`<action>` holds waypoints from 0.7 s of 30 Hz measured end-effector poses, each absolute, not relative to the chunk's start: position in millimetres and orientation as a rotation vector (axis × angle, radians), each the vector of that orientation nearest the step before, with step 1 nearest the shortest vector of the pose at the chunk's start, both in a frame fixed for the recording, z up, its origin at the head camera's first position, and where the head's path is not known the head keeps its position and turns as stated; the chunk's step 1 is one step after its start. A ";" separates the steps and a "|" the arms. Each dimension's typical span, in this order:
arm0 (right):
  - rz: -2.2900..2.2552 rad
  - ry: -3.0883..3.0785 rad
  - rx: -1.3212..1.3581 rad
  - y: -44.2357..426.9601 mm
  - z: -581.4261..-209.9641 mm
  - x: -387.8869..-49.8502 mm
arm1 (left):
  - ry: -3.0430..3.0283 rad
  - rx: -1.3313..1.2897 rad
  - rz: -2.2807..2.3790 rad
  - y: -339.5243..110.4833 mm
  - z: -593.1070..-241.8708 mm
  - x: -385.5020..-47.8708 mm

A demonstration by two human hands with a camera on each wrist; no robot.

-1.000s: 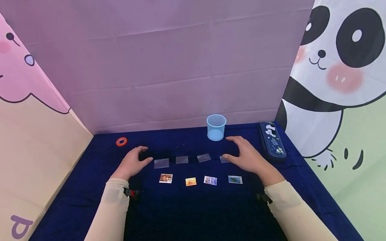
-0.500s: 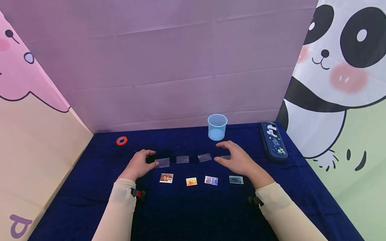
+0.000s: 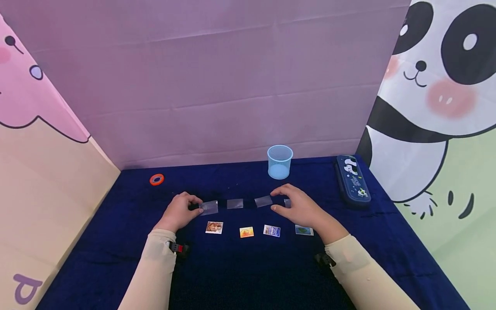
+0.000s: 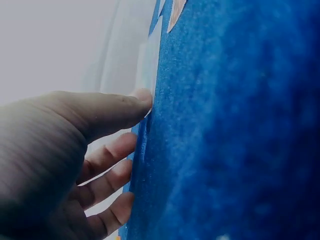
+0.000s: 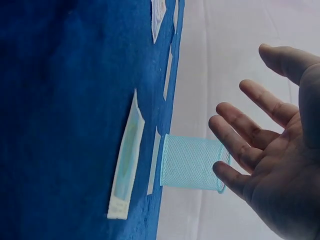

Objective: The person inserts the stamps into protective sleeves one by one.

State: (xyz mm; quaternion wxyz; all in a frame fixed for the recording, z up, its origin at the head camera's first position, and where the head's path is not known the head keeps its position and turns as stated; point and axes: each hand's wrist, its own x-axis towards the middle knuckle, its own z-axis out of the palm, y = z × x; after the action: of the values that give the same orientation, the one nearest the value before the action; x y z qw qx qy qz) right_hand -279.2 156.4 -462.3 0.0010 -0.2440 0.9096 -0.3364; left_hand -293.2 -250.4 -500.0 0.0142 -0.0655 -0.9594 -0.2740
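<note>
A row of small clear plastic sleeves lies on the dark blue cloth. My left hand [image 3: 179,212] is at the leftmost sleeve [image 3: 210,207], its thumb and forefinger apart at the near-side corners. In the left wrist view the thumb [image 4: 115,110] meets the sleeve's edge; the forefinger is hidden. My right hand [image 3: 300,210] hovers with spread fingers beside the tilted sleeve [image 3: 263,201], partly covering the rightmost sleeve [image 3: 287,203]. Nearer me lie small printed pictures resembling stamps: brown [image 3: 214,227], yellow [image 3: 246,232], purple [image 3: 272,230] and blue-green [image 3: 304,230].
A light blue mesh cup [image 3: 279,162] stands at the back, behind the right hand. The blue pencil case [image 3: 352,180] lies at the right edge, and an orange ring, perhaps a tape roll [image 3: 156,179], at the back left. A purple backdrop [image 3: 217,94] rises behind.
My left hand has moved right until its fingers reach the leftmost sleeve. My right hand has moved left, away from the rightmost sleeve and towards the tilted one.
</note>
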 end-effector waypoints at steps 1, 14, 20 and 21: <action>-1.057 2.852 -0.770 155.6 -462.1 -278.9 | -2.981 -0.203 -0.868 -250.6 -500.2 -293.5; -0.996 2.789 -0.788 132.2 -461.7 -282.2 | -2.873 -0.161 -1.043 -265.5 -493.9 -291.6; -0.871 2.740 -0.819 109.5 -463.4 -282.5 | -2.802 -0.127 -1.100 -272.3 -486.9 -288.9; -0.858 2.745 -0.818 104.9 -463.3 -282.2 | -2.789 -0.121 -1.106 -273.2 -485.8 -289.0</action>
State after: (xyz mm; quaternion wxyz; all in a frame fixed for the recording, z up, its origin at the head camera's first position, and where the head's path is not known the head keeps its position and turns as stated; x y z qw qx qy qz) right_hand -282.2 104.9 -463.3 0.0758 -0.2727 0.9155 -0.2861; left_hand -289.0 -273.2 -485.8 0.0694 -0.0402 -0.9266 -0.3675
